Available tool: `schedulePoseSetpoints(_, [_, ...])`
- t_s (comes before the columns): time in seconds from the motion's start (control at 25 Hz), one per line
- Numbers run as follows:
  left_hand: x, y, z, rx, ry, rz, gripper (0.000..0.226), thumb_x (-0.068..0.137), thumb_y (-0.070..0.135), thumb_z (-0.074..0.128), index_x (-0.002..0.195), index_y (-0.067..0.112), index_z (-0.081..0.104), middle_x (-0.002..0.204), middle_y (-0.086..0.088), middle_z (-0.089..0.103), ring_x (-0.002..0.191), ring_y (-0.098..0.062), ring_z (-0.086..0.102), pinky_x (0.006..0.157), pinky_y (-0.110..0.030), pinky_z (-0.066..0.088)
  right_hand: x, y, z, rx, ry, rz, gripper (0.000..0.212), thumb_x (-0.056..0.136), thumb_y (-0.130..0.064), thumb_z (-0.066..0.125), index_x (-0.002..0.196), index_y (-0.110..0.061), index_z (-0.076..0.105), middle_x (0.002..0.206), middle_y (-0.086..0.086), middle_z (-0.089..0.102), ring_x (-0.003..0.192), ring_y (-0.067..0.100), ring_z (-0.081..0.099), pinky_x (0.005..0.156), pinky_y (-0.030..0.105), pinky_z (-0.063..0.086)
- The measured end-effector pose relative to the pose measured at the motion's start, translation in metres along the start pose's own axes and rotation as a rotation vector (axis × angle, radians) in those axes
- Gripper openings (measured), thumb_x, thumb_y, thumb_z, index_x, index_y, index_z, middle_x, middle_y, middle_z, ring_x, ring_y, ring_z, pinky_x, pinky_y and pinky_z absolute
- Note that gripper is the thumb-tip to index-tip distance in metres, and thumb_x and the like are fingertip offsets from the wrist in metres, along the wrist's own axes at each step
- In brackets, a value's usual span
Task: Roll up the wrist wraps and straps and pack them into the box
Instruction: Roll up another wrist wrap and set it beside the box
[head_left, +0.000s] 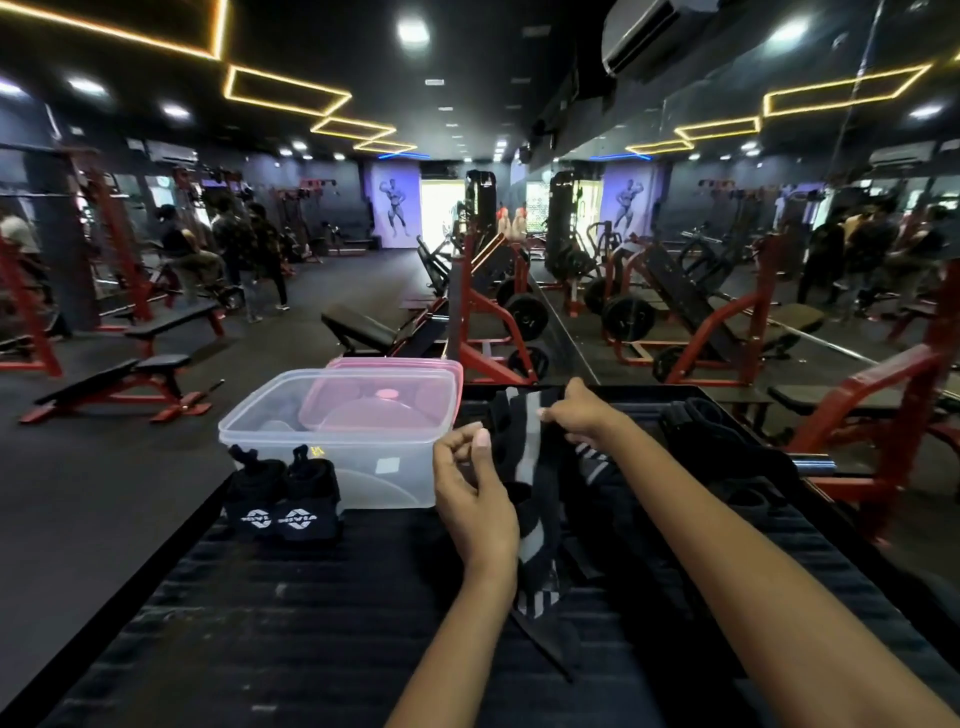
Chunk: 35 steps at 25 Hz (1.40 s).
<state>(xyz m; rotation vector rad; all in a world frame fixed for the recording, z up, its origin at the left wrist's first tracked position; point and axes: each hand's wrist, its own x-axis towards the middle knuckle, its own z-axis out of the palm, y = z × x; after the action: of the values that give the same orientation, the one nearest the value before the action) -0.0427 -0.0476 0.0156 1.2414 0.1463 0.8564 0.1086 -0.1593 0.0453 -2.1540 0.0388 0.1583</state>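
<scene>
A black wrist wrap with grey-white stripes (530, 457) lies stretched lengthwise on the black ribbed platform (311, 623). My right hand (582, 413) pinches its far end. My left hand (475, 493) hovers at its left edge with fingers curled, thumb up; whether it grips the wrap I cannot tell. A clear plastic box (332, 441) stands left of the hands with its pink lid (384, 400) leaning in and behind it. Two rolled black wraps with white logos (283, 499) stand in front of the box. More black straps (727, 447) are piled at the right.
The platform's left edge drops to the dark gym floor. Red-framed benches (124, 384) and weight machines (498, 312) stand beyond, with a mirror wall at the right. People stand far off at the left.
</scene>
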Motion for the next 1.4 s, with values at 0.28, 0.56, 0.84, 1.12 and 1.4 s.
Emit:
schedulePoseSetpoints(0.28, [0.005, 0.004, 0.003, -0.393, 0.143, -0.493, 0.019, 0.087, -0.001, 0.049, 0.081, 0.017, 0.051, 0.073, -0.001, 0.051, 0.061, -0.013, 0.045, 0.055, -0.023, 0.038, -0.135, 0.021, 0.002, 0.108, -0.13, -0.494, 0.04, 0.079, -0.037, 0.076, 0.114, -0.024, 0.062, 0.114, 0.002, 0.063, 0.095, 0.01, 0.059, 0.084, 0.032, 0.051])
schedulePoseSetpoints(0.56, [0.001, 0.024, -0.003, -0.468, -0.271, -0.369, 0.028, 0.075, -0.006, 0.042, 0.086, 0.014, 0.058, 0.074, 0.002, 0.051, 0.068, -0.008, 0.047, 0.07, -0.022, 0.041, -0.155, 0.044, 0.019, -0.179, -0.036, -0.671, 0.072, 0.082, -0.004, 0.063, 0.141, -0.023, 0.025, 0.12, 0.002, 0.062, 0.104, 0.013, 0.061, 0.09, 0.033, 0.052])
schedulePoseSetpoints(0.84, [0.024, 0.009, -0.052, 0.289, -0.796, 0.124, 0.029, 0.085, 0.026, 0.069, 0.106, 0.044, 0.06, 0.111, -0.004, 0.066, 0.104, -0.009, 0.063, 0.096, -0.038, 0.051, -0.158, 0.042, 0.01, 0.496, -0.108, -0.548, 0.016, 0.091, -0.008, 0.06, 0.1, 0.005, 0.056, 0.081, 0.016, 0.049, 0.073, 0.03, 0.048, 0.057, 0.028, 0.059])
schedulePoseSetpoints(1.12, [0.021, 0.003, -0.061, 0.545, -0.807, 0.477, 0.056, 0.077, 0.042, 0.072, 0.13, 0.036, 0.053, 0.126, 0.011, 0.052, 0.118, -0.01, 0.042, 0.106, -0.033, 0.037, -0.164, 0.041, 0.019, 0.556, -0.027, -0.557, 0.008, 0.091, -0.002, 0.059, 0.092, -0.009, 0.062, 0.064, -0.007, 0.061, 0.057, 0.002, 0.053, 0.046, 0.018, 0.049])
schedulePoseSetpoints(1.4, [0.02, 0.001, -0.056, 0.377, -0.827, 0.288, 0.025, 0.082, 0.026, 0.068, 0.103, 0.012, 0.068, 0.099, -0.002, 0.071, 0.094, -0.014, 0.065, 0.084, -0.034, 0.052, -0.165, 0.051, 0.02, 0.375, 0.024, -0.646, 0.027, 0.076, -0.008, 0.078, 0.093, -0.028, 0.07, 0.098, 0.001, 0.064, 0.081, 0.006, 0.062, 0.059, 0.022, 0.052])
